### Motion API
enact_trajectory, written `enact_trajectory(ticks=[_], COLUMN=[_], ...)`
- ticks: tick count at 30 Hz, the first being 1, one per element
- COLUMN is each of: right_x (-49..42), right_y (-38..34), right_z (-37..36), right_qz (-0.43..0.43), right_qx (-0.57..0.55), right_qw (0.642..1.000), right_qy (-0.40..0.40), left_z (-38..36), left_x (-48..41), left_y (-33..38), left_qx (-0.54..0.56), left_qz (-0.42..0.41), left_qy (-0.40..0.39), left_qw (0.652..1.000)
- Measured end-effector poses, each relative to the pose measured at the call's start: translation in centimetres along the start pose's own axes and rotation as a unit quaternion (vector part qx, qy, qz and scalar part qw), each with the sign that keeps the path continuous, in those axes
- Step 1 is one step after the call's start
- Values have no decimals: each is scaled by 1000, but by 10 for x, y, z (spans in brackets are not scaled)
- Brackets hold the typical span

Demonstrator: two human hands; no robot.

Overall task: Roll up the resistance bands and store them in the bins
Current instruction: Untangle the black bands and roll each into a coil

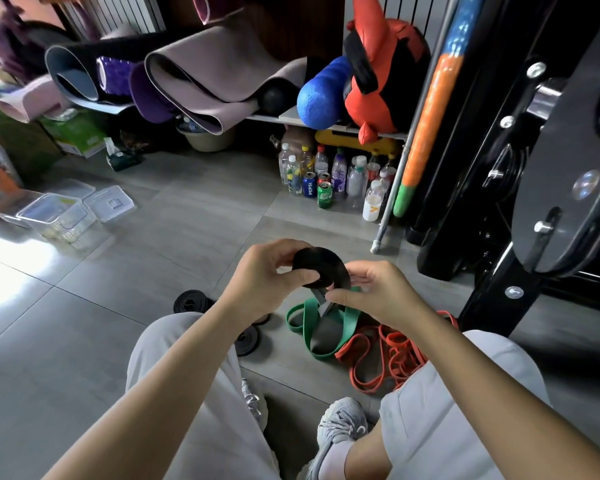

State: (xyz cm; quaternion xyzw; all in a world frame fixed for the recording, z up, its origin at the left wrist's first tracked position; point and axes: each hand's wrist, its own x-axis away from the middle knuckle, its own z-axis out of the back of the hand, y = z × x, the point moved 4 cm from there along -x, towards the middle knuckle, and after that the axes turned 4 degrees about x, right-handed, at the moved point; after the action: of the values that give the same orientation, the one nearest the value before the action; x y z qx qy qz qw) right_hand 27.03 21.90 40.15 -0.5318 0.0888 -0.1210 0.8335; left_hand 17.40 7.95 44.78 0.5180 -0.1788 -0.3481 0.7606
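Mid-roll on the black band [321, 268] right now. My left grip [267, 275] is curled around the coil, holding it up over the floor [153, 237] in front of my knees. My right grip [371, 292] pinches the strap just under the coil to feed it in. The loose tail [322, 332] hangs down to the floor, right through the loop of the green band [303, 327], so this one isn't finished yet.

Next move, I reckon, is to turn the coil with the left while the right keeps the strap flat and snug. If the tension goes slack, the whole thing probably springs open. After that it needs carrying to the clear bins [54, 211], which sit well off to my left.

Head count:
- Black band in hand: one.
- Rolled black bands [191, 301] on the floor by my left knee: two I can see properly, maybe a third tucked behind my forearm, can't say for sure.
- Green band: one, unrolled.
- Orange-red bands [388, 344]: a tangle near my right knee. Looks like more than one, but I can't separate them.
- Bins: looks like two side by side, though glare makes it fuzzy, plus two lids [109, 202] lying flat beside them.
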Motion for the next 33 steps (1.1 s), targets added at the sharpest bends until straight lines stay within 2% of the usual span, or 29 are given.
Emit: enact_trajectory(ticks=[2,5,7,8,9,11,12,13,15,16,18,20,23,26,28,30,32,33], right_x=[-1,-6,-11,-12,-12,-13,-14,-15,-17,-18,-18,-18,-20,-22,-24,-27,-29,-28], right_y=[-4,-10,-12,-13,-15,-15,-14,-15,-20,-23,-29,-32,-32,-36,-44,-50,-56,-57], right_z=[-1,-2,-1,0,2,8,11,12,10,9,9,13,19,19,18,17,16,16], right_qz=[9,45,58,60,60,44,32,22,25,31,37,27,23,45,60,72,85,89], right_qx=[-111,-205,-201,-180,-149,-50,14,76,169,191,179,110,51,-34,-113,-174,-187,-172], right_qw=[994,977,976,981,986,997,999,997,985,981,983,994,998,997,990,980,977,980], right_qy=[12,41,55,52,45,36,29,13,-11,-18,-14,0,23,49,55,60,59,54], left_z=[-2,-12,-19,-19,-16,-5,-1,1,-4,-4,0,9,22,27,24,17,14,14], left_x=[1,5,4,4,2,-3,-5,-7,-9,-10,-12,-13,-14,-16,-15,-12,-11,-11], left_y=[-3,-6,-9,-9,-8,-5,1,6,16,21,26,31,37,33,29,24,17,13], left_qx=[155,387,467,456,386,100,-46,-162,-305,-337,-340,-287,-151,2,164,320,381,363], left_qz=[19,81,113,124,122,72,27,-27,-101,-107,-96,-97,-89,-71,-57,-24,8,18], left_qy=[22,31,18,10,3,-9,-20,-37,-85,-98,-94,-51,24,53,60,50,44,46], left_qw=[987,918,877,881,914,992,998,986,943,930,931,952,984,996,983,946,924,930])
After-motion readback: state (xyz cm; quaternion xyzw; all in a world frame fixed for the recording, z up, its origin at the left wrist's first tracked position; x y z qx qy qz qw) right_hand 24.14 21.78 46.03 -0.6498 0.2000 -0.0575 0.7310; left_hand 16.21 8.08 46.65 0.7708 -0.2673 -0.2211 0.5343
